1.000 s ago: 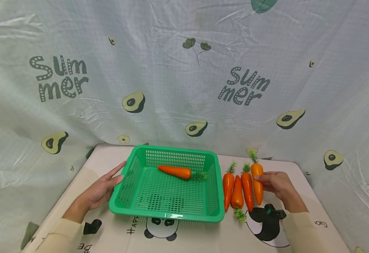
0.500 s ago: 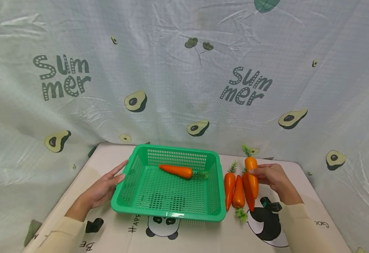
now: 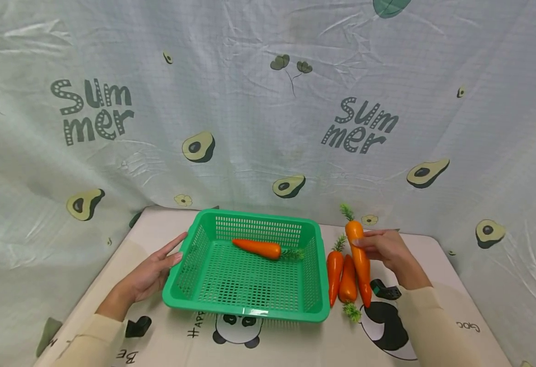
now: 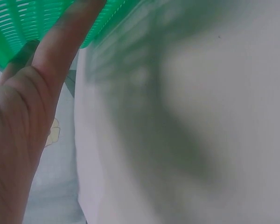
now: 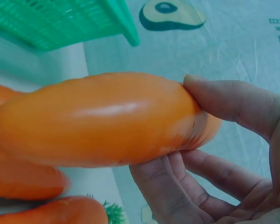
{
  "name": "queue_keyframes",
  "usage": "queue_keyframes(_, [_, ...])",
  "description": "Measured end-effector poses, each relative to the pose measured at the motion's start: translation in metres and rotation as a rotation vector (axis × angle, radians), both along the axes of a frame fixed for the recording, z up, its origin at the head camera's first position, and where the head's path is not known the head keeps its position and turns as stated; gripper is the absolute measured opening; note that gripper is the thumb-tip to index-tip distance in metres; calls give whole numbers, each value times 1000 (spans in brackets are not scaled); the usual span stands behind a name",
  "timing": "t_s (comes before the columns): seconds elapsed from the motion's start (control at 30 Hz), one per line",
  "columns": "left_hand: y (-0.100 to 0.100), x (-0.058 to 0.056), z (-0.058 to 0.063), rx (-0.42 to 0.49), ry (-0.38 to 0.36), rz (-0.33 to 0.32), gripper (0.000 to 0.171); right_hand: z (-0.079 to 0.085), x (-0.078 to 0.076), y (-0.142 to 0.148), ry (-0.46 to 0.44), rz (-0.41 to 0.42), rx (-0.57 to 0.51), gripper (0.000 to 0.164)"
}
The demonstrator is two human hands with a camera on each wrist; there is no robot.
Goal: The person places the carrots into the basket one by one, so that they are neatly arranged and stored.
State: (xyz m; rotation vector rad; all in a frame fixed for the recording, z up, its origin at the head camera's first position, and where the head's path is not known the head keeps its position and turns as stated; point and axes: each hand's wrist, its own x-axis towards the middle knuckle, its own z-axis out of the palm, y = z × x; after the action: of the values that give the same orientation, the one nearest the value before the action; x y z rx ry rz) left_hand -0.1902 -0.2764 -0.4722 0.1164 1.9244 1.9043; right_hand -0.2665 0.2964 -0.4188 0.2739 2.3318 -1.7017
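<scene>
Your right grip (image 3: pixel 390 251) pinches a carrot (image 3: pixel 361 261), lower right in the head view; your left grip (image 3: pixel 150 272), unclosed, touches the left side of the basket (image 3: pixel 290 316), lower centre, with another carrot (image 3: pixel 258 248) inside.

The person's left forearm (image 3: pixel 86 341) comes in from the near left and slants far and right, its pale sleeve ending short of the bare wrist (image 3: pixel 113 303). The left hand (image 3: pixel 148 278) is held sideways, with the index finger (image 3: pixel 170 244) stretched out straight and the thumb (image 3: pixel 171 260) extended on its near side; the remaining fingers are partly hidden. The right forearm (image 3: pixel 437 326), also in a pale sleeve, enters from the near right and leans far and left. The right hand (image 3: pixel 389 250) pinches, its thumb (image 5: pixel 233 100) facing bent fingers (image 5: pixel 163 191), its back turned to the right.
</scene>
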Motion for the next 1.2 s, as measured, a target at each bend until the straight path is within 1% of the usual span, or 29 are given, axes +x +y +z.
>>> queue_keyframes(0.4, [0,-1,0,24,-4,-13,73,13,-4,-23,1,64,-42,74])
queue_keyframes(0.57, [-1,-1,-2,34,-9,-17,73,16,-6,-34,-1,72,-65,73])
queue_keyframes(0.7, [-1,-1,-3,34,-16,-10,73,19,-7,-40,-17,80,-76,73])
queue_keyframes(0.9, [0,-1,-2,32,-8,-13,73,19,-9,-49,2,115,-83,74])
queue_keyframes(1.0, [0,0,-1,37,-10,-12,73,21,-10,-55,1,121,-71,73])
queue_keyframes(1.2, [0,0,-1,29,-12,-1,73,24,-12,-70,9,153,-30,66])
